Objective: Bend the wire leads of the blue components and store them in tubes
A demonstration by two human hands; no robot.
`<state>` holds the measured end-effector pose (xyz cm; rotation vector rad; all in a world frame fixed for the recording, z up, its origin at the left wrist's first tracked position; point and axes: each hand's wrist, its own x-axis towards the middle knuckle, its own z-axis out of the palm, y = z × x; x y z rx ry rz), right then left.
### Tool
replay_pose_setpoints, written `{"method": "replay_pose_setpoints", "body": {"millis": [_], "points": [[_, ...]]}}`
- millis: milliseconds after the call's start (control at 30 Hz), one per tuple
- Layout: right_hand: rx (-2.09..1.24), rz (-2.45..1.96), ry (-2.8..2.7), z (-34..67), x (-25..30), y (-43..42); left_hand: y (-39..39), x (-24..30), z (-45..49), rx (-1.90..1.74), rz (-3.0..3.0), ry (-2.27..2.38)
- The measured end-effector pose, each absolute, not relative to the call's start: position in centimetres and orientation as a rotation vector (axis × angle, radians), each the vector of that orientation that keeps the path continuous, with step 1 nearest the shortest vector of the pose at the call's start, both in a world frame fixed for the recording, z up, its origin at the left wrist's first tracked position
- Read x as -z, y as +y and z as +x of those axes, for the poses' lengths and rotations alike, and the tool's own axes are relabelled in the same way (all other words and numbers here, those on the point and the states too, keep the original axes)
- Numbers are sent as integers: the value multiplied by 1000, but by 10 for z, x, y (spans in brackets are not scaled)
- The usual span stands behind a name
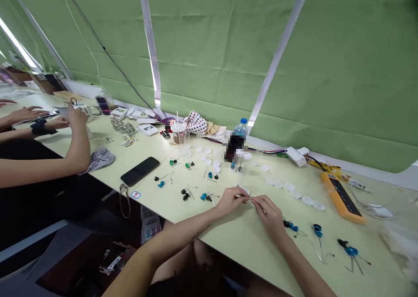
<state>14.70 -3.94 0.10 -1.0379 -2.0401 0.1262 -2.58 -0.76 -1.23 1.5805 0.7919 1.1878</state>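
Above the pale tabletop (pixel 225 229), my left hand (pixel 231 201) and my right hand (pixel 268 213) meet fingertip to fingertip. Both are closed in a pinch around something small and thin, too tiny to name. A round white cap (pixel 245 191) lies just behind the fingers. Left of my left hand is a small blue piece (pixel 203 196) beside a black one and thin metal rods. Beyond my right wrist lie similar sets: a blue piece with rods (pixel 293 227), another blue piece (pixel 318 231) with a black top, and a third blue piece (pixel 351 250).
A black phone (pixel 140 171) lies to the left, with a lidded drink cup (pixel 179 133) behind it. Several white caps (pixel 295 194) run toward an orange power strip (pixel 342 197). A blue-capped bottle (pixel 242 128) stands at the back. Another person's arm (pixel 76 144) is at far left.
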Motion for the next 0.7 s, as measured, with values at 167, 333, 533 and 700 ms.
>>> {"method": "replay_pose_setpoints", "body": {"millis": [167,333,533,700], "points": [[-102,-1010,-2071,152,2,-40,-8,11,-26,-1158,1487,746],[-16,-983,-2096,171,6,-36,-3,13,-27,-1172,1338,782],[155,-1014,-2118,186,9,-35,0,19,-25,-1082,1301,774],[126,-969,-2217,183,11,-38,-2,23,-23,-1042,1288,761]]}}
